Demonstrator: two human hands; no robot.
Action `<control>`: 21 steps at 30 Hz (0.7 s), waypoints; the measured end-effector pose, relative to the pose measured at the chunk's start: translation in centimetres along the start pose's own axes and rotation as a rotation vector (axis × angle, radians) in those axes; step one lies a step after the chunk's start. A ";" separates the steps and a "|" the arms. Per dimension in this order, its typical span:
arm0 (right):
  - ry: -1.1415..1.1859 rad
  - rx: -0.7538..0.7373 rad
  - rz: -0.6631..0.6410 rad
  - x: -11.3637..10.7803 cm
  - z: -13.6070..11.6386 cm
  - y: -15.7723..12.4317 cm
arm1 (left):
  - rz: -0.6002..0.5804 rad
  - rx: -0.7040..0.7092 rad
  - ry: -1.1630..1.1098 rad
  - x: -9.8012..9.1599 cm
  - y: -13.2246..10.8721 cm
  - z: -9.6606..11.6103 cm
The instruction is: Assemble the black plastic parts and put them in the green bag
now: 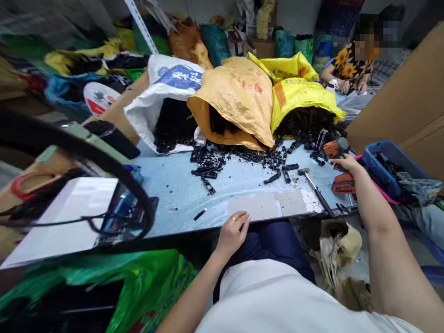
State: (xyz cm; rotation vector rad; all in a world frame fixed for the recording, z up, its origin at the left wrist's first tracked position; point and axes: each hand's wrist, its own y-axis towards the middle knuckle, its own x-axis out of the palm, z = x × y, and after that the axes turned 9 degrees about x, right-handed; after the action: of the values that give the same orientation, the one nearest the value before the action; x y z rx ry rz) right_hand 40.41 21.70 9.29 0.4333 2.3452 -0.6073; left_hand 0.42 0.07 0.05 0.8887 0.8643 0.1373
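At the right of the bench, my right hand (348, 163) is wrapped round the handle of an orange and black cordless drill (343, 184). My left hand (234, 233) rests at the bench's front edge with its fingers curled together; whether anything is inside them is hidden. Just beyond it lie flat grey cardboard pieces (251, 206). One small black part (200, 214) lies alone to the left of that hand. Between the drill and the cardboard is a hammer (317, 192), its handle reaching the front edge. Many small black parts (210, 162) are strewn across the bench.
White (176, 69), orange (236, 92) and yellow (301, 97) sacks of black parts lie open at the back. A blue basket (381, 173) stands right, beside a tall cardboard sheet (398, 92). A black curved bar (114, 152) crosses the left. Another person (350, 69) sits at the far right.
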 end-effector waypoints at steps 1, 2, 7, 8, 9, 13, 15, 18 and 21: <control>-0.016 -0.014 0.002 0.2 0.1 0.1 | -0.010 0.009 -0.011 0.2 0.2 0.3; -0.041 -0.032 0.013 0.3 0.2 0.2 | -0.021 0.018 -0.020 0.4 0.3 0.5; -0.299 -0.182 0.187 0.8 0.8 0.9 | -0.082 0.040 -0.035 0.5 0.4 0.6; -0.350 -0.207 0.236 0.8 0.9 1.0 | -0.094 0.036 -0.033 0.3 0.3 0.5; -0.389 -0.226 0.276 0.8 1.0 1.0 | -0.105 0.027 -0.031 0.2 0.1 0.3; -0.435 -0.231 0.405 0.1 1.0 0.0 | -0.119 -0.038 -0.061 0.0 -0.2 -0.3; -0.388 -0.256 0.532 -0.1 1.1 -1.3 | -0.095 -0.081 -0.144 -0.2 0.4 -0.1; -0.257 -0.444 0.694 1.3 1.7 -4.2 | -0.098 -0.102 -0.405 -1.7 2.0 1.2; -0.164 -0.679 0.616 5.8 3.0 -7.7 | -0.134 -0.032 -0.746 -5.0 3.1 2.3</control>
State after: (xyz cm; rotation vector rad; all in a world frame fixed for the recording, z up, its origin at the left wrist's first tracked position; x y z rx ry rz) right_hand 34.29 14.50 5.75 0.6973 1.9483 0.4183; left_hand -0.57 -1.57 6.04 0.7641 0.2199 -0.2855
